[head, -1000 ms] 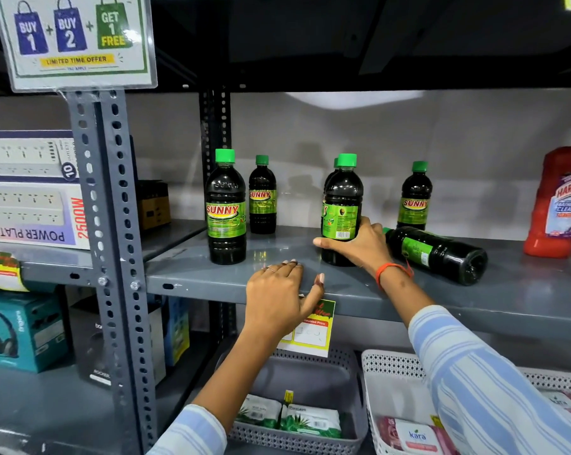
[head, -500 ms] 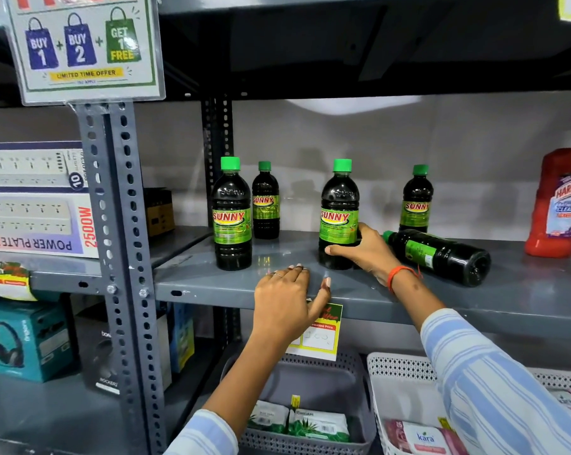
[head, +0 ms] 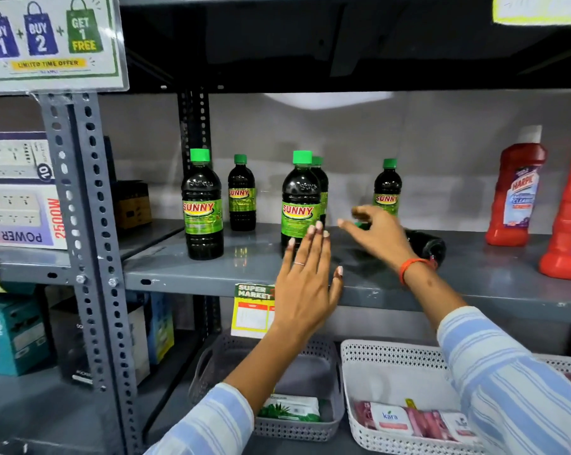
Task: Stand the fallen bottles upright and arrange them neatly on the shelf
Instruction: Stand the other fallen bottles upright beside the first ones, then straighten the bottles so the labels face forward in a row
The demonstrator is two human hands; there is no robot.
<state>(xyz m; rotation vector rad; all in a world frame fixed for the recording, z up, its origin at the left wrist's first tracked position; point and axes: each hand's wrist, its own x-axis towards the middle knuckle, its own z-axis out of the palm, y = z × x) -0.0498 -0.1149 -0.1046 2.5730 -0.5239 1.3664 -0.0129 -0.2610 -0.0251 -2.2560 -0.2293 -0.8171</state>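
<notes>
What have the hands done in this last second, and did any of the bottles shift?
The right hand let go of the upright Sunny bottle and moved right, over the fallen bottle. The left hand lifted off the shelf edge, open. The fallen bottle still lies on its side; the other bottles stayed put.

The fallen bottle [head: 425, 246] lies on the shelf [head: 244, 270] mostly hidden behind the right hand [head: 379, 238], which is motion-blurred at the fingers; only its dark base end shows. A fifth upright bottle [head: 320, 178] stands behind the front middle bottle [head: 300, 205], showing only a cap and a sliver of its side. The left hand [head: 305, 284] covers that front bottle's foot. The red bottle [head: 569, 218] at the shelf's right end is cut by the frame edge.
</notes>
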